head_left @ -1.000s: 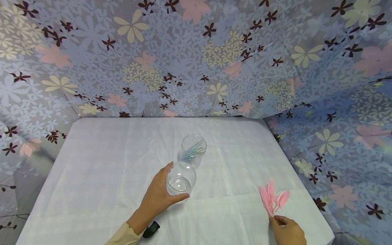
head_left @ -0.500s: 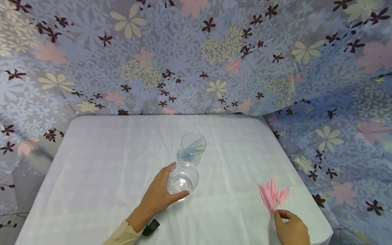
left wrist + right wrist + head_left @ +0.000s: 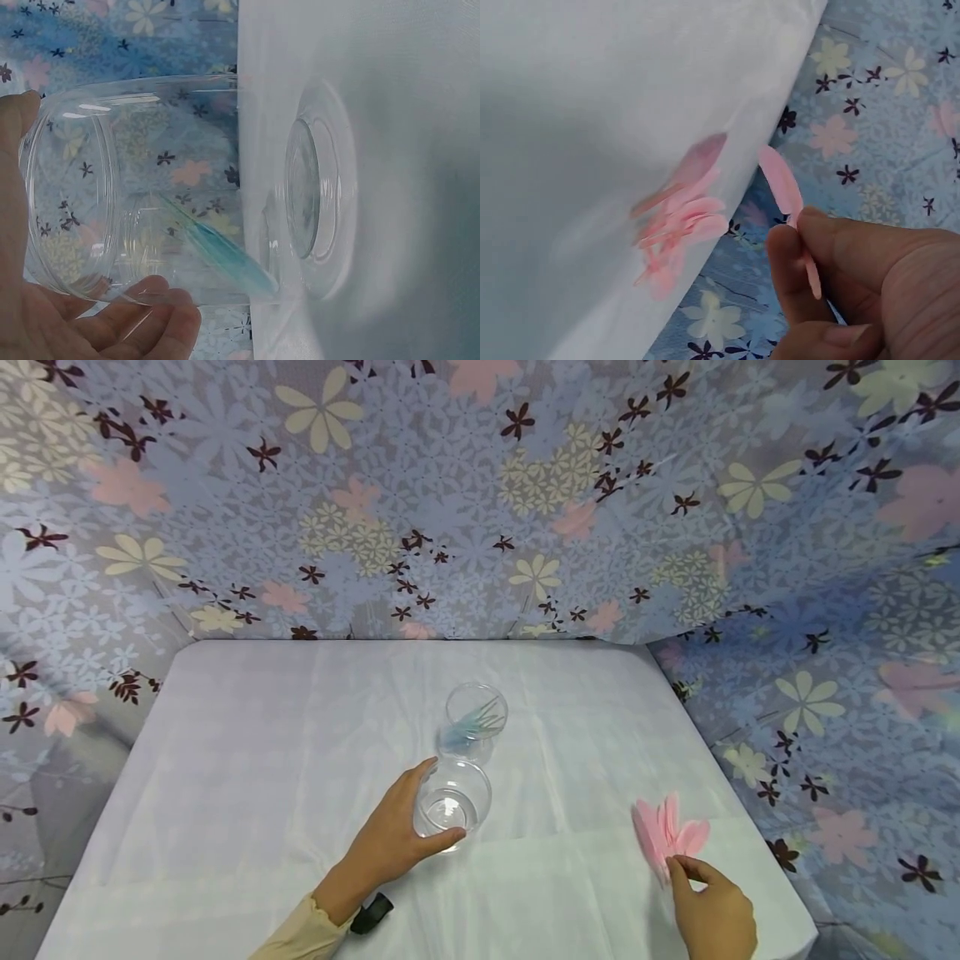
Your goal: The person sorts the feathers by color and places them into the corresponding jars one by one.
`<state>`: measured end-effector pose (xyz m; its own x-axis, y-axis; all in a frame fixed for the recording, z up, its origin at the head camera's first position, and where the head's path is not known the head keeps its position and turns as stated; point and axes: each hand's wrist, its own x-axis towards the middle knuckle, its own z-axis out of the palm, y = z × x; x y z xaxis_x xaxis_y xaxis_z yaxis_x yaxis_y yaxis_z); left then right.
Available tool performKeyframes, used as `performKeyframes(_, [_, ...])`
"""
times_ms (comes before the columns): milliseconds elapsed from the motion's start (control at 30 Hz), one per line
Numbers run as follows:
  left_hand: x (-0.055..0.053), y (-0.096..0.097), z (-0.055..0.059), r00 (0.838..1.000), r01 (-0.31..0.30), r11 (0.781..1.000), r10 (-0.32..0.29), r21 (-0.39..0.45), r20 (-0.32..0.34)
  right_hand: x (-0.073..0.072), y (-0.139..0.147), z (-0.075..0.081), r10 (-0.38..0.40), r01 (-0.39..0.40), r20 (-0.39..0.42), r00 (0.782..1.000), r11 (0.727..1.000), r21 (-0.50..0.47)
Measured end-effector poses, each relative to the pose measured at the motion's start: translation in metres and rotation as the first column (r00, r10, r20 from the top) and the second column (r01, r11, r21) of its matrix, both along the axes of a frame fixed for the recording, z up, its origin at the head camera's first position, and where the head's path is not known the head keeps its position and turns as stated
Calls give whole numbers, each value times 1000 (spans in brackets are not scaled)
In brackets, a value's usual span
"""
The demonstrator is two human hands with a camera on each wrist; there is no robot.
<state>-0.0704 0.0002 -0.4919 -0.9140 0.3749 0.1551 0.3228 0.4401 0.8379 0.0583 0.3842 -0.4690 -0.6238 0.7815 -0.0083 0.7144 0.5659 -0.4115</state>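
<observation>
My left hand [image 3: 390, 835] grips a clear glass cup [image 3: 478, 793] from its left side, fingers and thumb curved round it. In the left wrist view the cup's wall [image 3: 172, 97] and thick base ring [image 3: 341, 187] show, with a teal feather [image 3: 229, 259] visible through it. At the right, my right hand [image 3: 716, 914] pinches a pink feather [image 3: 781, 184] by its quill between thumb and forefinger. Just beyond lie several other pink feathers [image 3: 694, 214] in a loose bunch on the white tablecloth [image 3: 592, 112].
Behind the held cup stands a second clear cup [image 3: 450, 695], with blue-green feathers [image 3: 467, 727] inside, quills up. A dark strap [image 3: 371, 914] hangs at the left wrist. Flowered cloth [image 3: 450, 527] walls off the back and sides of the table; the table's right edge [image 3: 720, 768] runs near my right hand.
My right hand has shifted slightly right and up, pinching among the pink feathers, whose spread has altered. The cup in my left hand has moved a little to the right.
</observation>
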Motion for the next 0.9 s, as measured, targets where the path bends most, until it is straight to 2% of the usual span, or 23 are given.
performKeyframes(100, [0, 1, 0, 1000, 10, 1000, -10, 6, -2, -1, -2, 3, 9, -8, -58, 998, 1000, 18])
performKeyframes(200, [0, 1, -1, 1000, 19, 1000, -19, 4, -4, -3, -7, 7, 34, -27, -153, 988, 999, 45])
performKeyframes(400, [0, 1, -1, 1000, 25, 1000, -25, 7, 4, -21, -30, 16, 113, -108, -321, 940, 994, 35])
performKeyframes(567, [0, 1, -1, 999, 44, 999, -44, 7, 17, -39, -54, 29, 224, -242, -434, 873, 970, 14])
performKeyframes(733, [0, 1, -1, 999, 41, 999, -41, 1, 18, -52, -77, 42, 316, -363, -493, 811, 932, 1])
performKeyframes(800, [-1, 0, -1, 999, 38, 999, -38, -2, 18, -57, -85, 47, 359, -424, -520, 775, 906, -7])
performKeyframes(900, [-1, -1, 0, 999, 41, 999, -40, -4, 21, -64, -98, 55, 434, -527, -567, 700, 850, 0])
